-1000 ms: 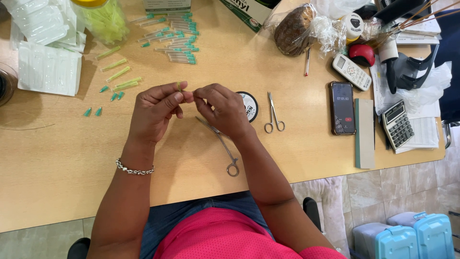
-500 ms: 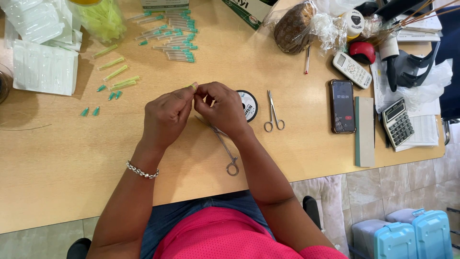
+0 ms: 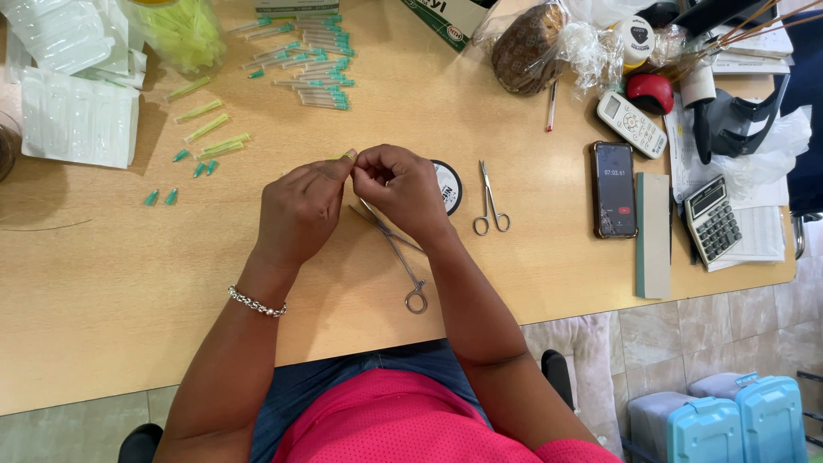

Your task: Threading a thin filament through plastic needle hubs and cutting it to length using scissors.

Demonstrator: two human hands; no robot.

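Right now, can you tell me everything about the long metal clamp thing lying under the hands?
The clamp is a slim, shiny, silvery tool that looks like steel, shaped like thin scissors. It lies flat on the wooden table, slanting from the finger ring nearest the person up toward the right hand, which hides its tip. One ring shows clearly; the other I cannot make out. Neither hand seems to hold it.

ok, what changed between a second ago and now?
Very little. Both hands edged slightly toward the far side of the table: the left hand and right hand stay pinched together on a small yellow-green piece, fingertips touching. Nothing was picked up or let go. The clamp under the hands, the scissors, the phone and the needle caps lie as before.
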